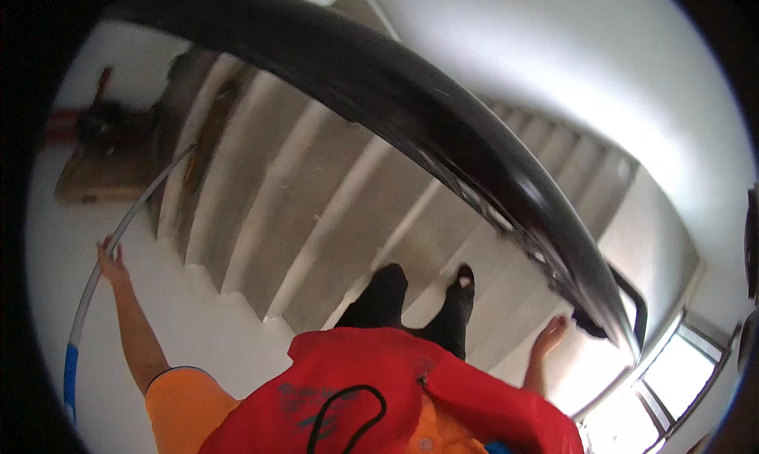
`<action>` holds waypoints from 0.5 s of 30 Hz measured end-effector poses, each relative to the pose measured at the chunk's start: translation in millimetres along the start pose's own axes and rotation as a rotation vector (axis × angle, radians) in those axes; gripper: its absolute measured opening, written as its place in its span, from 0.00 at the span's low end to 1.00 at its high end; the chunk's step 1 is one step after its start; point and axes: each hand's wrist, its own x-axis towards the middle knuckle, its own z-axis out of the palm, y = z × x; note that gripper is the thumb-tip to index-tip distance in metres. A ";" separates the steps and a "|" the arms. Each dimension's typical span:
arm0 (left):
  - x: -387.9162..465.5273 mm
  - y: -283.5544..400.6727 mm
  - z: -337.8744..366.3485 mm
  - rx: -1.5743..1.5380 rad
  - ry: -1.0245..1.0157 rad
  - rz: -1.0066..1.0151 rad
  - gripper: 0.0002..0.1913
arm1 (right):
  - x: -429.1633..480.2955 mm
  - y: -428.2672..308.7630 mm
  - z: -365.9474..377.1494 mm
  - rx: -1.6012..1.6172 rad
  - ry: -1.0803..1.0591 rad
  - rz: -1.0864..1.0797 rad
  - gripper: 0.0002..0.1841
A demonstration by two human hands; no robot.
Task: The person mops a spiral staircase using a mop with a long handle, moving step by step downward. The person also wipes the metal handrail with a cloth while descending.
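My left hand is closed around a long, thin grey pole or tube with a blue lower section. The far end of the pole reaches towards the edge of the concrete stairs. On the other side, my right hand is raised with its fingers loosely bent. It appears to hold nothing and is close to the lower end of a large, dark, glossy curved rail. Blur hides whether the fingertips touch the black part under that end.
My feet, in dark shoes, are on the steps. A white wall runs along the left of the flight. Blurred dark and red equipment sits at far left above a brown board. Another flight lies beyond the rail; a bright window is at lower right.
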 end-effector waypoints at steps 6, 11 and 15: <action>-69.5 -42.0 12.6 0.017 -0.050 0.073 0.20 | -33.3 -336.8 -24.3 0.496 -0.512 -0.928 0.19; -112.9 -53.0 7.2 0.082 -0.089 0.040 0.20 | 17.2 -519.9 -45.4 0.291 -0.033 -1.605 0.27; -133.5 -64.3 12.0 0.069 -0.070 0.020 0.21 | 51.1 -620.9 -39.1 -0.055 0.293 -1.359 0.39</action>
